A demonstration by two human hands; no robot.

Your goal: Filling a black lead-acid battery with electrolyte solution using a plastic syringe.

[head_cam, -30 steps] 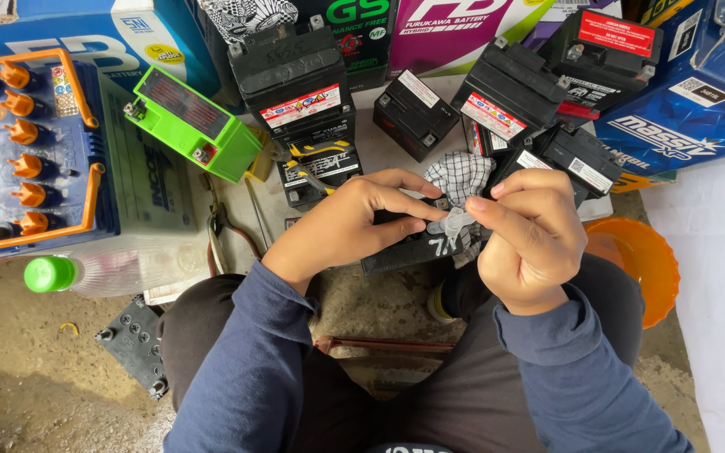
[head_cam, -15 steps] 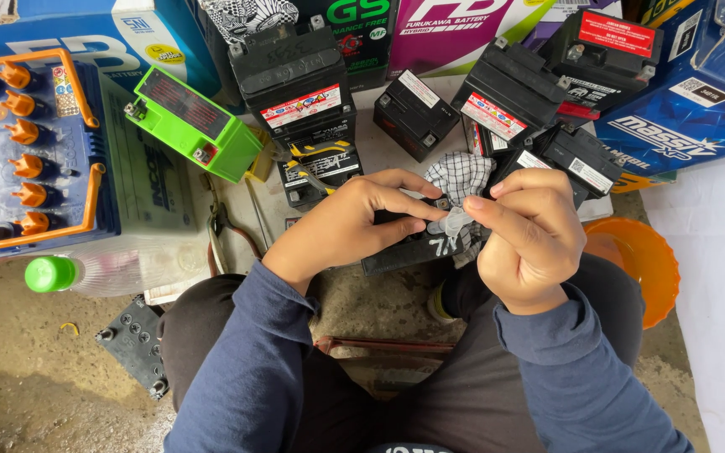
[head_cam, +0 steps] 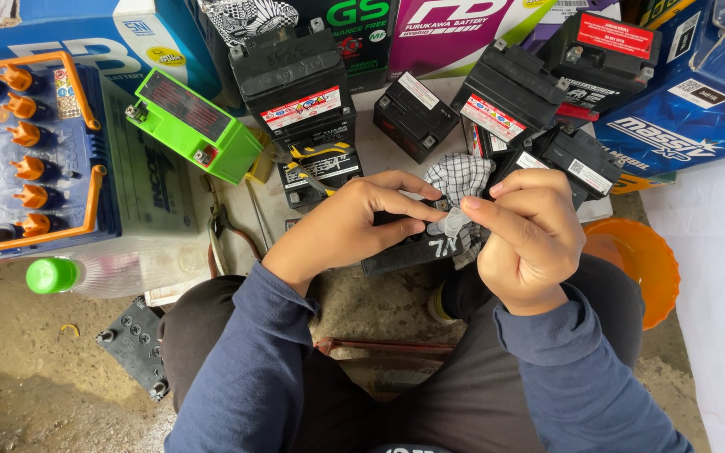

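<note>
Your lap: your knees frame a narrow strip of dirt floor (head_cam: pixel 60 377) with a rusty bar lying across it, so there is little room to move straight down.
Change: almost none against the pictures from a moment ago; both hands sit where they sat, and the work on the small black battery (head_cam: pixel 409 250) reads as one held, repeated rub, not a new step.
Left hand (head_cam: pixel 341 226): fingers curled shut over the battery's top edge, steadying it above your knees.
Right hand (head_cam: pixel 530 239): fingertips pinched on the grey checked cloth (head_cam: pixel 456 180), pressing it to the battery's upper corner.
Left margin: a green-capped bottle (head_cam: pixel 56 274) and a loose black lid lie near your knee.
Right margin: an orange bowl (head_cam: pixel 644 264) sits just beside your thigh.
Beyond: a green battery (head_cam: pixel 195 126), black batteries and cartons crowd the far side; no free room there.
</note>
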